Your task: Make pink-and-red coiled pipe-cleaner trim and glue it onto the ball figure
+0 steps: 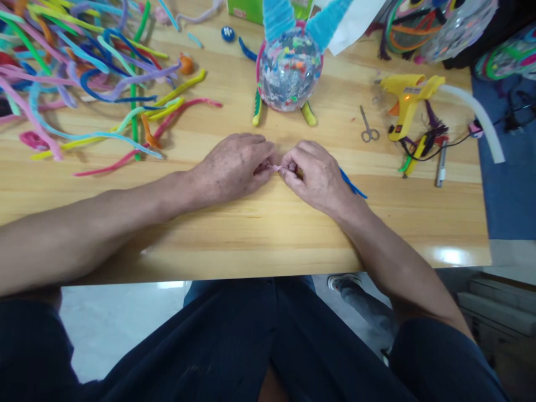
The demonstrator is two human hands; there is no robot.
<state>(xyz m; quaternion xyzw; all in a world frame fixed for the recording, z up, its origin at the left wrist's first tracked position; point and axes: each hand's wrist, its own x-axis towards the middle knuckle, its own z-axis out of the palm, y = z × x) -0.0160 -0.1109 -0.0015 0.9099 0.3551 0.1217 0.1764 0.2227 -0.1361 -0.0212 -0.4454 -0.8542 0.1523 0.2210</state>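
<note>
Both hands meet over the middle of the wooden table. My left hand is closed, its fingertips pinching one end of a short pink pipe cleaner. The other end is pinched by my right hand, also closed; most of the pipe cleaner is hidden in the fingers. From beside my right wrist a blue pipe cleaner sticks out on the table. Just beyond the hands stands a clear ball figure filled with coloured bits, with light blue ears and yellow-green feet.
Tangled pipe cleaners cover the back left. At the right lie small scissors, a yellow glue gun with a lit orange light and cord, and a cutter knife. A blue round cap lies behind.
</note>
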